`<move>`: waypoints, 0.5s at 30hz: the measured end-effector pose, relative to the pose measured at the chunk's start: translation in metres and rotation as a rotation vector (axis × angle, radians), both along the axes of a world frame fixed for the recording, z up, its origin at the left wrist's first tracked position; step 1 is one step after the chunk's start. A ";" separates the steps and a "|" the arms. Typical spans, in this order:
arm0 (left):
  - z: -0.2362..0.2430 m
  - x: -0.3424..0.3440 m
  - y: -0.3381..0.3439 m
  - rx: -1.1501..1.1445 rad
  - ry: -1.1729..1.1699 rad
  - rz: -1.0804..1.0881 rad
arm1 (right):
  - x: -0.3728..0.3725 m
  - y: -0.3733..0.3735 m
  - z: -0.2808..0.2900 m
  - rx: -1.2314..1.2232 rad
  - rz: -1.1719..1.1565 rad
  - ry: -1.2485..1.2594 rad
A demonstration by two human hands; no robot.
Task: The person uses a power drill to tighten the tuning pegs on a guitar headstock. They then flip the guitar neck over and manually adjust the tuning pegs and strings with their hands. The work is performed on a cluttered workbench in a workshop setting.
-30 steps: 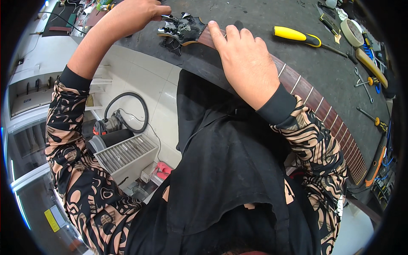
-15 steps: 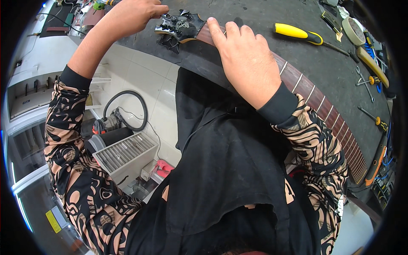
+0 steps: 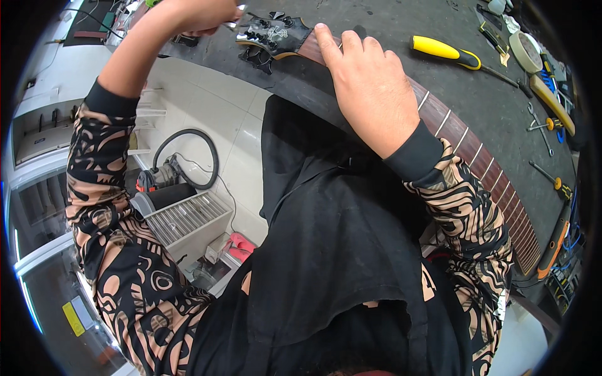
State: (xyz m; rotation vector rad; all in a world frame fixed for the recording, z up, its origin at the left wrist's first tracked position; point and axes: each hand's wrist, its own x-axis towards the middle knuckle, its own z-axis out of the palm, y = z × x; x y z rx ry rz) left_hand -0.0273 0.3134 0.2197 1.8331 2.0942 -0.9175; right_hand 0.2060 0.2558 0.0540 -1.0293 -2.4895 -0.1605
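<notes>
A guitar neck lies along the bench edge, its dark headstock (image 3: 273,34) at the upper middle with tuning machines on both sides. Its brown fretboard (image 3: 464,135) curves down to the right. My right hand (image 3: 373,94) grips the neck just below the headstock, thumb laid on the fretboard, fingers bent over the far edge. At the upper left, my left hand (image 3: 197,15) is closed beside the headstock's end. A small silver piece (image 3: 237,17) shows at its fingers; its kind is unclear, and the top of the hand runs out of view.
A yellow-handled screwdriver (image 3: 445,53) lies on the dark bench mat (image 3: 389,19) beyond the neck. A tape roll (image 3: 525,50), a spanner (image 3: 540,128) and more screwdrivers lie at right. Below left, a vacuum cleaner (image 3: 164,178) and a slatted white box (image 3: 194,219) stand on the floor.
My left hand has moved down and slightly left, off the headstock's end, and a silver piece now shows at its fingers. The right hand keeps its hold on the neck; the view has shifted slightly.
</notes>
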 end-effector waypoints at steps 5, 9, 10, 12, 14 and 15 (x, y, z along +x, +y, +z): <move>-0.015 -0.080 -0.021 0.280 -0.088 -0.438 | -0.001 0.000 0.003 -0.010 -0.004 -0.022; -0.028 -0.096 -0.023 0.246 -0.024 -0.567 | -0.001 0.002 0.002 0.057 -0.001 -0.035; -0.032 -0.098 -0.025 0.249 -0.001 -0.626 | -0.001 0.003 0.001 0.053 -0.002 -0.037; -0.042 -0.101 -0.025 0.287 -0.048 -0.726 | -0.001 0.004 0.000 0.046 0.000 -0.040; -0.048 -0.104 -0.023 0.266 -0.089 -0.766 | -0.002 0.005 -0.001 0.055 0.003 -0.038; -0.050 -0.106 -0.023 0.283 -0.094 -0.793 | -0.002 0.005 -0.002 0.060 0.003 -0.038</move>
